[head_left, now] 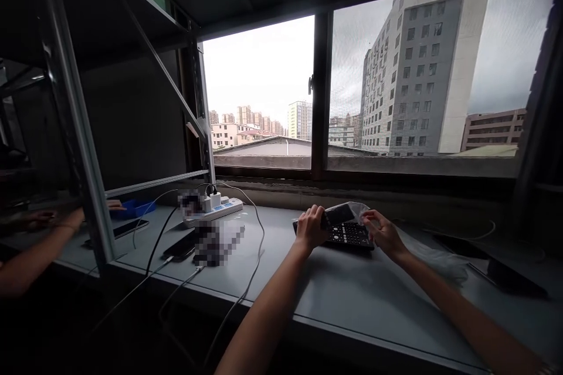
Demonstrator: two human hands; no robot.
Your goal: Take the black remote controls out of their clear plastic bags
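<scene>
Left grip [311, 228] clutches a bag [342, 212] over the remotes [349, 236]; right grip [384, 234] pinches it; plugs [215, 200] sit left of the remotes.

Table [281, 272]: phone [179, 245] L, pwr strip [233, 207] behind it; btn panel [352, 238] R of both, w/ bag [357, 208] over its back; loose plastic [440, 261] further R. Window [259, 70] behind tbl.
</scene>
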